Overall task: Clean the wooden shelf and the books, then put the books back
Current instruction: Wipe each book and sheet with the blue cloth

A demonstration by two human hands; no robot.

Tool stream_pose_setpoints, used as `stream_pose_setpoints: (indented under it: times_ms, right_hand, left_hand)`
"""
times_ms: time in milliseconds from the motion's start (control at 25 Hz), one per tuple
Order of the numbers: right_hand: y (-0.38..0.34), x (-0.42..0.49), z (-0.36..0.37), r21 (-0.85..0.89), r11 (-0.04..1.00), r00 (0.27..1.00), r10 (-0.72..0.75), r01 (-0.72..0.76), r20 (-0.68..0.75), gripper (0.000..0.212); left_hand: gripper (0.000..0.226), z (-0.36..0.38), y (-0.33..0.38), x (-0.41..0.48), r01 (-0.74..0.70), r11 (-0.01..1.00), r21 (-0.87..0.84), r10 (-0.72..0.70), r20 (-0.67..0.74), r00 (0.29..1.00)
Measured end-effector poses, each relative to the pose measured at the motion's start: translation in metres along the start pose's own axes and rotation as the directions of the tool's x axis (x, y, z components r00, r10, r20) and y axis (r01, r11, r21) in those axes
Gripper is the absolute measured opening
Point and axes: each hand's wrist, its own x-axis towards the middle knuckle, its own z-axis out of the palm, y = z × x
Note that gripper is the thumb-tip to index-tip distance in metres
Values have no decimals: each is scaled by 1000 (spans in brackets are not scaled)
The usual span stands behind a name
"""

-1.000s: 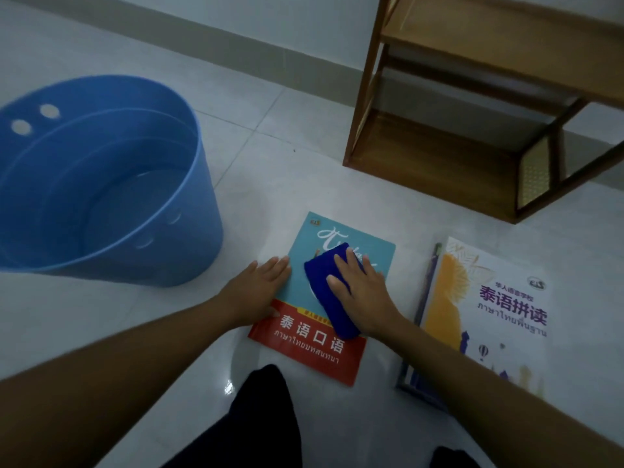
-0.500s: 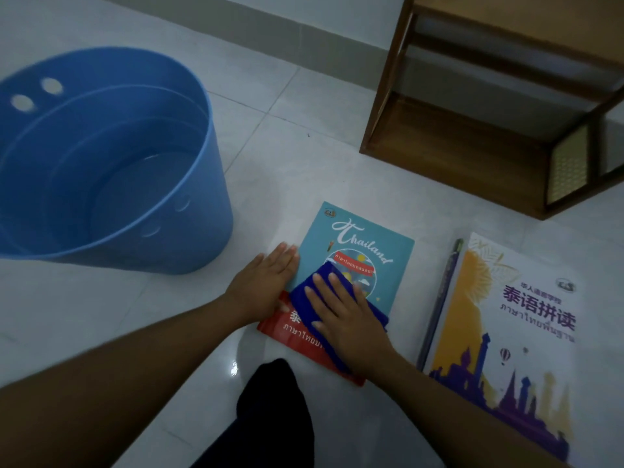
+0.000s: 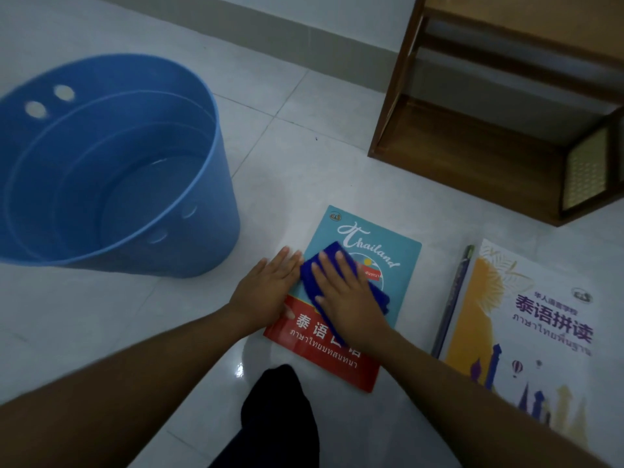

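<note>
A teal and red book (image 3: pixel 401 265) titled "Thailand" lies flat on the tiled floor. My right hand (image 3: pixel 344 298) presses a dark blue cloth (image 3: pixel 380 297) flat on its cover with straight fingers. My left hand (image 3: pixel 265 288) lies flat on the book's left edge and holds it down. To the right, a white and yellow book (image 3: pixel 526 332) rests on top of other books, one with a dark spine (image 3: pixel 452 298). The wooden shelf (image 3: pixel 472 157) stands at the upper right with bare boards.
A large blue plastic bucket (image 3: pixel 209 211) with water in it stands on the floor at the left, close to my left hand. My dark-clothed knee (image 3: pixel 277 410) is at the bottom centre. A grey skirting runs along the wall behind.
My right hand has slid the cloth down the cover toward me and then back up to the middle. My left hand has stayed on the book's left edge.
</note>
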Motion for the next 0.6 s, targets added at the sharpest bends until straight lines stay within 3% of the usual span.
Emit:
stream_pose_setpoints:
  times_ms: [120, 160, 200, 280, 400, 480, 600]
  right_hand:
    - [17, -5, -1, -31, 946, 946, -321, 322, 41, 49]
    - [27, 1, -7, -8, 930, 929, -367, 367, 42, 48]
    - [35, 8, -13, 47, 941, 939, -338, 335, 66, 50]
    - [44, 30, -28, 158, 982, 992, -114, 106, 47, 58]
    - [34, 65, -41, 271, 946, 982, 189, -179, -9, 63]
    - [18, 75, -40, 278, 937, 972, 232, -213, -35, 66]
    - [20, 62, -33, 265, 962, 997, 73, -64, -23, 71]
  left_hand:
    - [86, 0, -1, 0, 4, 1000, 0, -4, -2, 1000]
    - [86, 0, -1, 0, 5, 1000, -6, -5, 4, 1000]
    - [88, 0, -1, 0, 5, 1000, -11, -4, 12, 1000]
    - [90, 1, -3, -1, -1, 1000, -3, 1, 18, 1000]
    - [89, 0, -2, -2, -26, 1000, 9, 26, 5, 1000]
    - [87, 1, 0, -3, -61, 997, 37, 61, 0, 998]
    - [85, 1, 2, -3, -66, 995, 73, 64, 28, 998]
